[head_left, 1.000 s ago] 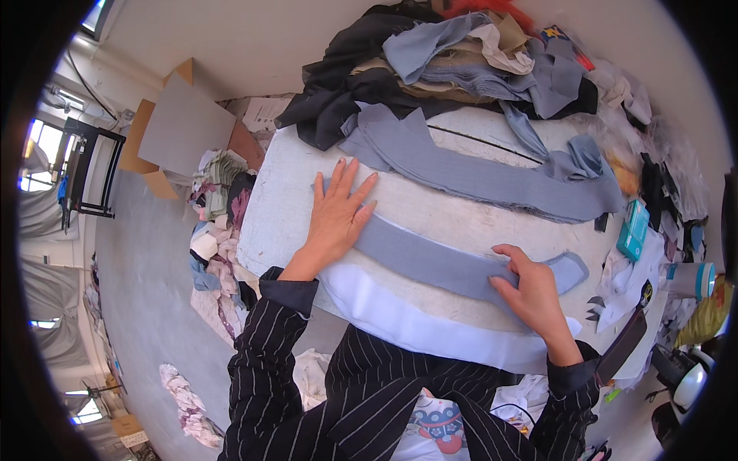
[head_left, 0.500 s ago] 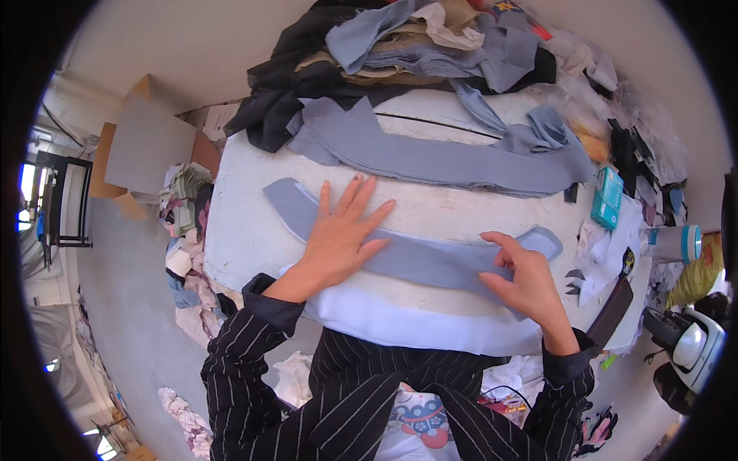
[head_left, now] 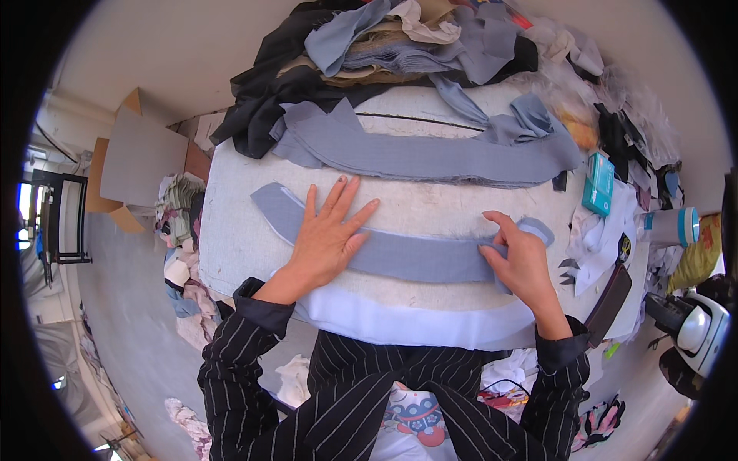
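Right fingers [head_left: 504, 224] seemingly farther over strip [head_left: 415, 257]

I count two hands of mine mid-frame: one left hand [head_left: 321, 242] and one right hand [head_left: 523, 257]. Under them is one curved grey-blue strip [head_left: 423, 257]; at lower middle, one white cloth band [head_left: 415, 323]. I have one table [head_left: 446, 203]. Upper middle holds one stack of grey pieces [head_left: 453, 159], its layers too many for me to count. At the right I see one teal box [head_left: 598, 184] and one lidded container [head_left: 666, 228]; upper left, one cardboard box [head_left: 142, 157].
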The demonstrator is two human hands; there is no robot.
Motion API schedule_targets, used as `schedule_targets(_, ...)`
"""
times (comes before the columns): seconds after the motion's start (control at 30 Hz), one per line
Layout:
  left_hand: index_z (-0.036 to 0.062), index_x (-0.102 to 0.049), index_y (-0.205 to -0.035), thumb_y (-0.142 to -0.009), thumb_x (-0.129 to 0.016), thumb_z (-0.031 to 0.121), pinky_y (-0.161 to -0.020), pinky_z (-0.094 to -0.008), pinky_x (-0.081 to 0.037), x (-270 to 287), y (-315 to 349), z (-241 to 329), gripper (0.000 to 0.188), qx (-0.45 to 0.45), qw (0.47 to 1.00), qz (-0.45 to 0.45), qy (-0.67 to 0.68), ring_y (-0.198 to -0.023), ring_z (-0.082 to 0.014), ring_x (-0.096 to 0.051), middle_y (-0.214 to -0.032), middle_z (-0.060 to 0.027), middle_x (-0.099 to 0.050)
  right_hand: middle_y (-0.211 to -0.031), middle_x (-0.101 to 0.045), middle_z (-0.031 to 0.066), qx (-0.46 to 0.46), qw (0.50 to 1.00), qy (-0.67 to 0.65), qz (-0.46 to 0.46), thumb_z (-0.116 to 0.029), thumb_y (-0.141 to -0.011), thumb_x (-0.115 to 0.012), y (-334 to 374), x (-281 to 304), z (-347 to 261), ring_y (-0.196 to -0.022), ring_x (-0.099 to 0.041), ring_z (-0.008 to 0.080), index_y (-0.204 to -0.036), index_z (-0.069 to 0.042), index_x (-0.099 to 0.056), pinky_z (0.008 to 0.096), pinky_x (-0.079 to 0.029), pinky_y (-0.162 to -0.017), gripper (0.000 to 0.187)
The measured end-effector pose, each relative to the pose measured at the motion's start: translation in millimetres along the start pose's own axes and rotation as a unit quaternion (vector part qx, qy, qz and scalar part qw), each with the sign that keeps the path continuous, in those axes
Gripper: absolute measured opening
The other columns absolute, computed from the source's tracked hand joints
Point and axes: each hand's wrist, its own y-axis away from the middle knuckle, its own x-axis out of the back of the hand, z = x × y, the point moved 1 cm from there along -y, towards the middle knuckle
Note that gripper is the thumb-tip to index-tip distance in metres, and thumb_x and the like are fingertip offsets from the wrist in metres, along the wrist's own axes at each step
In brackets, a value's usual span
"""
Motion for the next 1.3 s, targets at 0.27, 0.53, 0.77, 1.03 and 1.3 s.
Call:
schedule_targets(0.27, 0.0162, -0.037, -0.150, -0.091, -0.058, 0.047, -0.118, -0.0600, -0.001, 5.3, -28.3, 60.3, 0.070, -0.117, 0.992, -0.030, 0.038, -0.150, -0.0296, -0.014, -0.161, -0.0128, -0.020, -0.077, -0.065, 0.0105, -0.011, 1.000, 0.005, -0.006, -0.014, -0.079, -0.074, -0.8, -1.5, -0.1, -0.068, -0.064, 0.0320, -0.126, -0.011, -0.057, 0.0402, -0.049, -0.063, 0.051)
schedule_targets(0.53, 0.0150, -0.037, -0.150, -0.092, -0.047, 0.061, -0.119, -0.0581, -0.002, -10.8, -39.8, 64.5, 0.075, -0.133, 0.990, -0.030, 0.031, -0.150, -0.0291, -0.015, -0.161, -0.0136, -0.020, -0.089, -0.066, 0.0113, -0.057, 0.995, -0.017, -0.085, -0.015, -0.075, -0.076, 14.0, 39.8, 5.8, -0.074, -0.065, 0.0283, -0.128, -0.011, -0.058, 0.0364, -0.050, -0.067, 0.057)
schedule_targets(0.77, 0.0136, -0.040, -0.148, -0.092, -0.054, 0.053, -0.119, -0.0579, -0.007, -8.7, -38.2, 63.8, 0.070, -0.146, 0.988, -0.014, 0.043, -0.148, -0.0306, -0.019, -0.159, -0.0164, -0.023, -0.097, -0.067, 0.0131, 0.013, 0.998, -0.055, 0.022, -0.014, -0.074, -0.077, 23.5, 60.2, 43.8, -0.072, -0.064, 0.0250, -0.128, -0.011, -0.059, 0.0342, -0.051, -0.071, 0.057)
schedule_targets(1.03, 0.0157, -0.039, -0.150, -0.093, -0.049, 0.057, -0.120, -0.0568, -0.005, -9.8, -38.6, 64.6, 0.071, -0.136, 0.990, -0.031, 0.022, -0.149, -0.0299, -0.017, -0.160, -0.0139, -0.022, -0.091, -0.063, 0.0123, -0.108, 0.992, -0.030, 0.058, -0.009, -0.074, -0.078, 20.7, 41.5, 53.4, -0.061, -0.058, 0.0168, -0.132, -0.012, -0.056, 0.0285, -0.049, -0.062, 0.062)
schedule_targets(1.3, 0.0167, -0.038, -0.150, -0.092, -0.048, 0.059, -0.120, -0.0565, -0.004, -9.3, -39.5, 65.1, 0.072, -0.137, 0.990, -0.034, 0.019, -0.150, -0.0297, -0.017, -0.161, -0.0137, -0.021, -0.090, -0.057, 0.0051, -0.116, 0.987, -0.043, 0.100, -0.003, -0.074, -0.077, 25.0, 38.2, 56.7, -0.063, -0.051, 0.0076, -0.131, -0.010, -0.057, 0.0219, -0.044, -0.059, 0.061)
